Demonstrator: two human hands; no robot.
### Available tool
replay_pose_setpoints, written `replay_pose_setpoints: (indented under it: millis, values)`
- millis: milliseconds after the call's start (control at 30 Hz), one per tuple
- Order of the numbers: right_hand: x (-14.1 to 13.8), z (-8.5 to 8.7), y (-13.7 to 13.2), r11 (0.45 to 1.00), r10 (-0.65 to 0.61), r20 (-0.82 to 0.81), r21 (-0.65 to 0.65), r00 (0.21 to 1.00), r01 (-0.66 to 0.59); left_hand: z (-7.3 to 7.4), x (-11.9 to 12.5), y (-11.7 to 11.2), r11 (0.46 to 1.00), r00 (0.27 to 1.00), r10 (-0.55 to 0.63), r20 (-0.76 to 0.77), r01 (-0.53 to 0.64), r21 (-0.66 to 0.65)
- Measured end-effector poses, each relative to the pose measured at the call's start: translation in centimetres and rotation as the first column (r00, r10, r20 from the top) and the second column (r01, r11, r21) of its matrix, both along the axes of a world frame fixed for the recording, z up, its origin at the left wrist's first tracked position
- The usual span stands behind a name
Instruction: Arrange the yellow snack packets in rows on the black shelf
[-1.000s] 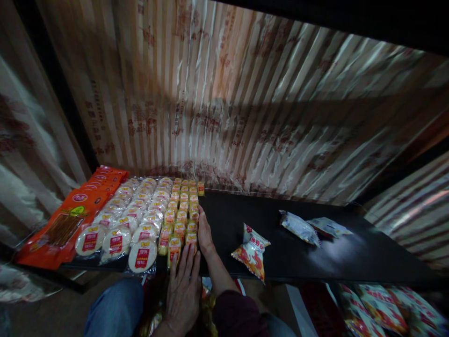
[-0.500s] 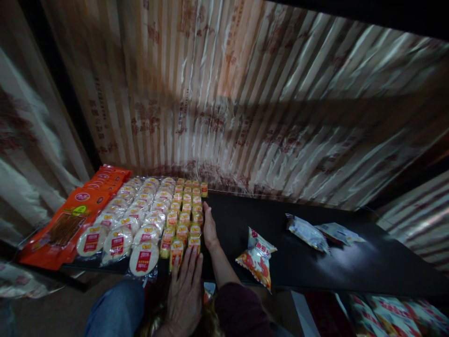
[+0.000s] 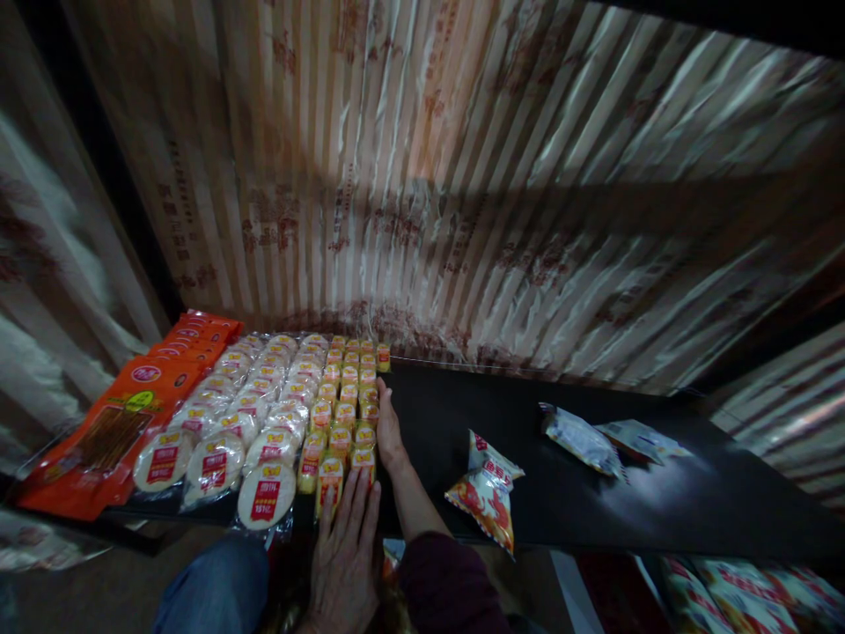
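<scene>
Small yellow-wrapped snack packs (image 3: pixel 347 409) stand in tight rows on the black shelf (image 3: pixel 436 401). My left hand (image 3: pixel 347 541) lies with its fingers stretched out against the front packs of these rows, its back towards me. Along the right side of the rows my right hand (image 3: pixel 391 431) is set on edge, fingers straight and palm facing the packs. Neither hand grasps anything. Left of the yellow packs are rows of round white rice crackers (image 3: pixel 268 495) in clear wrappers, overlapping from front to back.
Orange snack bags (image 3: pixel 122 423) overlap at the shelf's left end. A white-and-orange snack bag (image 3: pixel 488 493) lies right of my arm, with two silvery packets (image 3: pixel 584 440) farther right. More bags (image 3: pixel 739 590) sit below the shelf. Striped, printed sheeting (image 3: pixel 422 220) hangs behind.
The view has shifted slightly, moving the left-side goods a little left and down. Both hands keep nearly the same place against the yellow packs.
</scene>
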State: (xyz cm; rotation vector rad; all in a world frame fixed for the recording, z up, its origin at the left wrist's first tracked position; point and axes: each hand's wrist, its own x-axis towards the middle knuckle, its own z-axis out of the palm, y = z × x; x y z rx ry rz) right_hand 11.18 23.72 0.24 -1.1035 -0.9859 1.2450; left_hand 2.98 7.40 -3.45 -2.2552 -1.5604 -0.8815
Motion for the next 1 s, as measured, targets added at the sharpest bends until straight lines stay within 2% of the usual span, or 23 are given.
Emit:
replay_pose_setpoints:
  millis: [267,600,867,1000]
  values:
    - [-0.1,-0.5,0.2,0.999,-0.035,0.105,0.026,0.994,0.032,0.1,-0.3,0.0,0.999,1.000,-0.010,0.006,0.010,-0.036]
    - [0.1,0.0,-0.2,0.998,-0.063,-0.015,0.014,0.998,0.064,0.2,-0.3,0.1,1.000,1.000,-0.015,0.026,0.015,-0.008]
    - [0.7,-0.7,-0.8,0.993,-0.114,0.021,-0.002,0.993,0.114,0.3,-0.3,0.2,0.998,0.999,0.031,-0.032,-0.029,0.052]
    - [1.3,-1.3,-1.6,0.985,-0.172,0.066,-0.001,0.983,0.173,0.6,-0.3,-0.4,0.996,1.000,-0.008,-0.016,0.009,0.088]
